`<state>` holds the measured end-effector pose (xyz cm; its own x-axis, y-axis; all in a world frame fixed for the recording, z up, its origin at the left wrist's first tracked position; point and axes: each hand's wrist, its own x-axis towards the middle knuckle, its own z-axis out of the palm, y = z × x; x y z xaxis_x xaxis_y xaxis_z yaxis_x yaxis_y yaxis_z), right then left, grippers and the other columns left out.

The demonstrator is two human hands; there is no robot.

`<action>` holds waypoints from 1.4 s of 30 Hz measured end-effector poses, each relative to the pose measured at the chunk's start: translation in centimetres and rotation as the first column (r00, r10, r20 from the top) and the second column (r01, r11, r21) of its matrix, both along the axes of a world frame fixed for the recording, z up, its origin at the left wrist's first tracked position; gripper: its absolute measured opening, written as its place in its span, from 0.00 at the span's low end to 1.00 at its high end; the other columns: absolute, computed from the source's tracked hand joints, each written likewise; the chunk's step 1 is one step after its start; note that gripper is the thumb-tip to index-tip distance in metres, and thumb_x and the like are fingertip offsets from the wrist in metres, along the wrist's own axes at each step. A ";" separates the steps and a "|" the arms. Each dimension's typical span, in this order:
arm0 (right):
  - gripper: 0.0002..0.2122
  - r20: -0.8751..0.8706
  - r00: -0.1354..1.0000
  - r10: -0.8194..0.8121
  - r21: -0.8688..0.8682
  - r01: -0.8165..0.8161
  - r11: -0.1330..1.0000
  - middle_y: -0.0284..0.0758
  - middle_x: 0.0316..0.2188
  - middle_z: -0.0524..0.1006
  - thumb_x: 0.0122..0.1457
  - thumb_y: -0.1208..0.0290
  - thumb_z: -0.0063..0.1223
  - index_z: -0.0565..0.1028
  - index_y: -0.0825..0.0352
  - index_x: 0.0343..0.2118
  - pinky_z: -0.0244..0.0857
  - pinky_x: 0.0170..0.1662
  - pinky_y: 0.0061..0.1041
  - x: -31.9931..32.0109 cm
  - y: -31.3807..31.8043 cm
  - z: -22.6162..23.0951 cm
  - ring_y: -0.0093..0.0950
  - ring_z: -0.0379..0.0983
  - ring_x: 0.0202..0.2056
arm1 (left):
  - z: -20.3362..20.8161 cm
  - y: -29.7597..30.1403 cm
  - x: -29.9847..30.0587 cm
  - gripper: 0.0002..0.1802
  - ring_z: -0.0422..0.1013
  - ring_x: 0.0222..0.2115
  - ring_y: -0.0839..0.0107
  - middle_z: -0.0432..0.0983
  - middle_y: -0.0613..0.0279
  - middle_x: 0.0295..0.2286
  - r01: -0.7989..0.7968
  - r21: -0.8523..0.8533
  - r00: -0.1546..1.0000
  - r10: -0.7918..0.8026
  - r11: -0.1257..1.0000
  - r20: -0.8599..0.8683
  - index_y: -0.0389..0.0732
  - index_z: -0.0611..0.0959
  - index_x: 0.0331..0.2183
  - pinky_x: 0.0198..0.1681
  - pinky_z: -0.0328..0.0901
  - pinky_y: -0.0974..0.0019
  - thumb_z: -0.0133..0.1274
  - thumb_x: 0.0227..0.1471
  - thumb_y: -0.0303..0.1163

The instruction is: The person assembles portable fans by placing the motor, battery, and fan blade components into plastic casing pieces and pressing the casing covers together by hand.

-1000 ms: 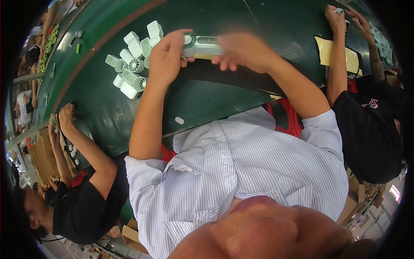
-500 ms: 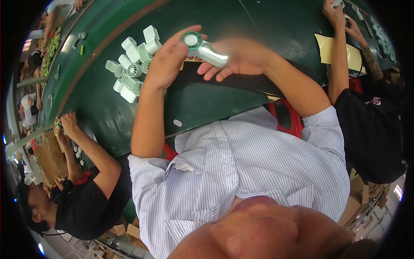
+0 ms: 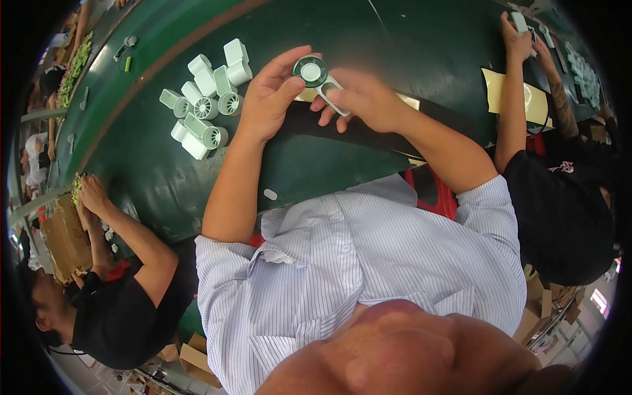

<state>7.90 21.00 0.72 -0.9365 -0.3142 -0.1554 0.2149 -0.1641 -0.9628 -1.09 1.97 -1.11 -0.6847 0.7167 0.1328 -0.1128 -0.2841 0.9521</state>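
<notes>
A pale green handheld fan casing (image 3: 310, 72) with a dark green ring round its head is between my two hands above the table. My left hand (image 3: 271, 99) holds the round head, the thumb at its lower edge and the fingers behind. My right hand (image 3: 370, 102) grips the handle with the thumb on top, other fingers partly spread beneath. The handle's hollow, frame-like side shows. Left of my left hand lies a group of pale green fan shells (image 3: 205, 107), several with slotted round ends.
The green table (image 3: 316, 161) bears a dark strip (image 3: 434, 125) and a small white oval piece (image 3: 270, 195). At right, a co-worker's hands (image 3: 517, 39) hold a pale part near a yellow sheet (image 3: 495, 92). Another co-worker's hands (image 3: 92, 194) work at left.
The fan casing has turned, from its smooth handle face to the hollow side. My right hand has closed from a flat, open palm onto the handle. My left hand has shifted slightly right.
</notes>
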 end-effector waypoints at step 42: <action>0.18 -0.720 0.621 -0.310 0.266 0.659 0.704 0.36 0.30 0.77 0.53 0.64 0.60 0.73 0.68 0.43 0.69 0.34 0.22 -4.0 2.5 10.7 0.22 0.74 0.33 | 1.9 -1.7 1.1 0.20 0.71 0.41 0.74 0.76 0.58 0.40 -0.020 -0.057 0.981 0.030 0.998 0.194 0.34 0.75 0.47 0.44 0.64 0.71 0.45 0.61 0.39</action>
<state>3.94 23.52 11.38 -0.8548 0.1690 0.4907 -0.3827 0.4333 -0.8160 0.02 0.23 0.82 -0.7115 0.7013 -0.0431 -0.2907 -0.2380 0.9267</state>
